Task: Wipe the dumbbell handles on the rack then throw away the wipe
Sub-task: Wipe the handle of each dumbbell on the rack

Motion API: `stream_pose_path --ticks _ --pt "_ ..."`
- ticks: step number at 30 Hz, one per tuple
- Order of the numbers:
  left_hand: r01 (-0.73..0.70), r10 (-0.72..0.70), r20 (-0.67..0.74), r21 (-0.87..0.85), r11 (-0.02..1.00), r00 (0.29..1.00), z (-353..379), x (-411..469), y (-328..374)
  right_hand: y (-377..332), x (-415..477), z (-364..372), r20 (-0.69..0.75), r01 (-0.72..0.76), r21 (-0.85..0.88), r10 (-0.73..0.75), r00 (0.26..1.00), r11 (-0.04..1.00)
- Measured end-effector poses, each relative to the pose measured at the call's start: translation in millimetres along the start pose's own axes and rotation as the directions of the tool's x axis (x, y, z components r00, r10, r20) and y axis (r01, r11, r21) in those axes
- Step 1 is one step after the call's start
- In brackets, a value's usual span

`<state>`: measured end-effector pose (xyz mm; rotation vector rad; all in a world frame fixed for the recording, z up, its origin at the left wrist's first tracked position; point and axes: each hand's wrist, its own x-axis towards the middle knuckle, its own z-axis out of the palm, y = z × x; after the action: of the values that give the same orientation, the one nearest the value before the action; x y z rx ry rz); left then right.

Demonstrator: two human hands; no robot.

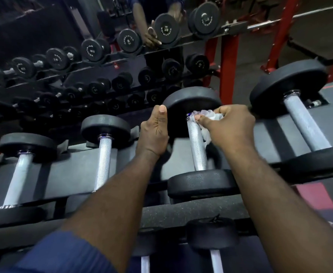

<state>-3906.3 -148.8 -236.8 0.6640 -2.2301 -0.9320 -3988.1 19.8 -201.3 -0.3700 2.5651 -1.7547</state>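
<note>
1. Filling most of the view as a dark tiered rack (pixel 73 170); carried a row of dumbbells (pixel 104 148) side by side on its top shelf.
2. Lay on that shelf as the third dumbbell (pixel 199 184) from the left, black ends joined by a knurled silver handle (pixel 198 148).
3. Gripped the far end plate (pixel 191 101) of that dumbbell with the left hand (pixel 154 133), thumb up along the rim, fingers curled over the edge.
4. Pinched a crumpled white wipe (pixel 213 115) in the right hand (pixel 230 125), fingers curled, wipe pressed against the handle's far end.
</note>
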Motion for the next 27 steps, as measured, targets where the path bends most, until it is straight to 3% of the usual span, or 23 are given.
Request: stream_pose_path --ticks 11,15,18,20,25,27 --pt "-0.004 0.002 0.031 0.042 0.999 1.0 -1.7 0.0 2.1 12.2 4.8 6.2 0.065 -0.118 -0.131 0.127 0.99 0.984" --pt "-0.017 0.015 0.059 0.039 0.999 0.998 -1.5 2.1 -1.9 -10.5 -6.4 -1.4 -0.039 0.082 -0.095 -0.086 0.996 0.992" --pt "-0.008 0.006 0.083 0.028 1.0 0.997 -2.1 1.8 -1.1 -32.8 -17.3 8.8 0.07 0.287 -0.17 -0.279 0.958 0.943" --pt "-0.016 0.015 0.077 0.018 1.0 0.997 -3.2 2.4 -2.5 -35.5 -17.0 16.2 0.086 0.321 -0.242 -0.309 0.947 0.916" --pt "-0.021 0.018 0.099 0.035 0.999 0.995 -4.8 4.1 -1.2 -20.8 -12.3 -4.0 -0.083 0.164 -0.337 -0.202 0.976 0.927" --pt "-0.027 0.023 0.116 0.034 0.999 0.993 -5.0 3.6 -0.7 -13.7 -10.8 -8.3 -0.045 0.079 -0.338 -0.1 0.994 0.938"
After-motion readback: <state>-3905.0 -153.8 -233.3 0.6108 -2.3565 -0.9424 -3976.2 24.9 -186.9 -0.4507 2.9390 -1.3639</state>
